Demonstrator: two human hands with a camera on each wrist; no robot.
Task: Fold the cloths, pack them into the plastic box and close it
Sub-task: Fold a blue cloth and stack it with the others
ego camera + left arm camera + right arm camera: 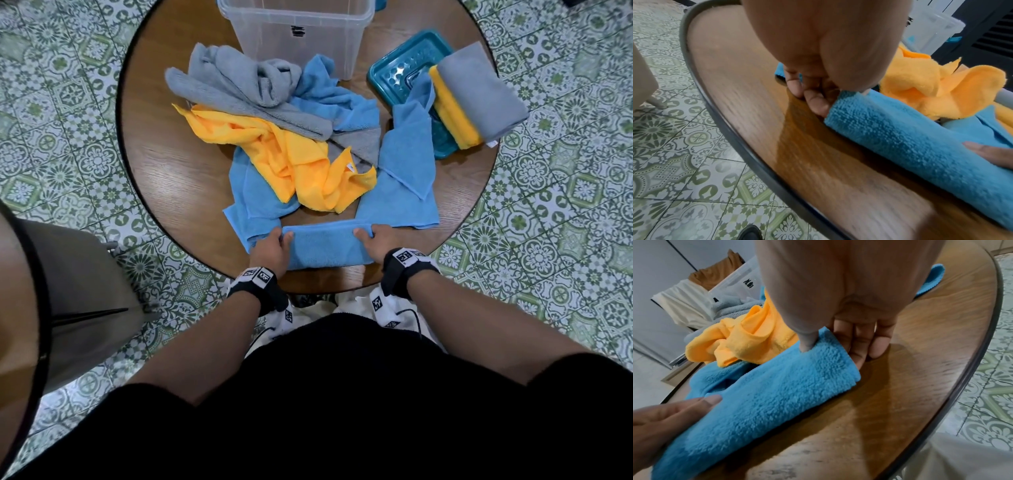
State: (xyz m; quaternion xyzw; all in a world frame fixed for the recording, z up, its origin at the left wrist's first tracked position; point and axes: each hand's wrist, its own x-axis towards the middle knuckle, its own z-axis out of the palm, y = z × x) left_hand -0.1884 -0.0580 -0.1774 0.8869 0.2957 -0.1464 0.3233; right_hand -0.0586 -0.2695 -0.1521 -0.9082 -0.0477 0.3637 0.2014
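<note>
While most of the cloths lie unfolded in the middle of the round wooden table, the folding step is in hand at its near edge. On the left, the left hand pinches one end of the blue microfibre cloth, thumb on top and fingers curled beneath. The cloth lies between the hands as a doubled band, its fold line on the far side. On the right, the right hand pinches the other end the same way, thumb pressed into the pile. Beyond, the grey, yellow and blue cloths make a loose heap; the clear plastic box stands open at the far edge, and a folded grey-and-yellow stack sits on the teal lid. Next, I judge, the band needs both ends kept aligned while it is folded once more, end to end, to fit the box.
</note>
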